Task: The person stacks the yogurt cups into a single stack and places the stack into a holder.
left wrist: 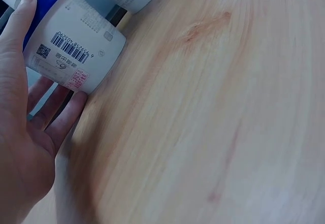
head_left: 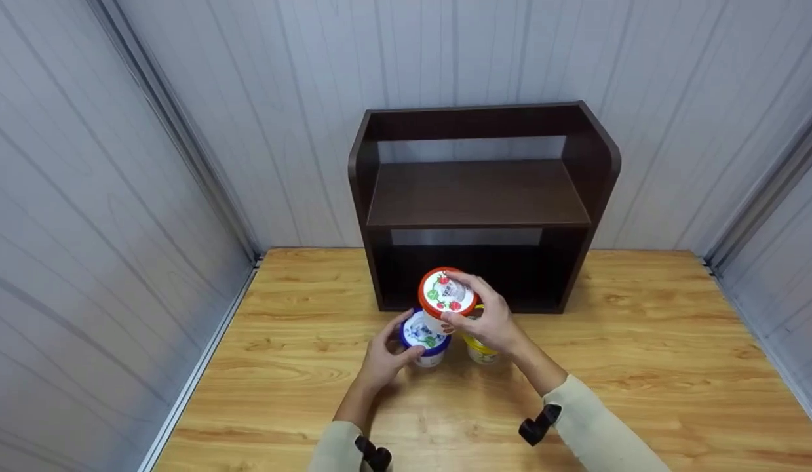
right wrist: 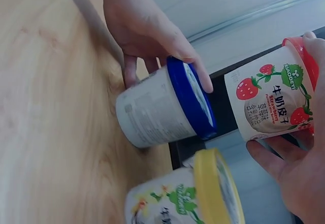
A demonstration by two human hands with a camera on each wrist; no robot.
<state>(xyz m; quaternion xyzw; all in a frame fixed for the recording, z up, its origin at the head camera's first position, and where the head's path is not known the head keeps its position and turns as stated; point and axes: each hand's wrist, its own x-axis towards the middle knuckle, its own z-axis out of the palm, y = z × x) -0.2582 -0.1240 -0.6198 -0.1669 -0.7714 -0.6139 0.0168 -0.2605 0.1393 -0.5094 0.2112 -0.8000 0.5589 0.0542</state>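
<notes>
My right hand grips a red-lidded strawberry milk-drink tub, held up off the table with its lid facing up. Thumb and fingers lie on either side of it. Lower and to the left, a blue-lidded tub stands upright on the table. Around its side are the curled fingers and thumb of my left hand; a barcode shows on its white wall in the left wrist view. Beside it stands a yellow-lidded tub, partly hidden in the head view by my right hand and the raised tub.
A dark brown two-tier shelf stands against the back wall, right behind the tubs. Wood-grain table top spreads out on both sides. Pale panelled walls enclose the left, back and right.
</notes>
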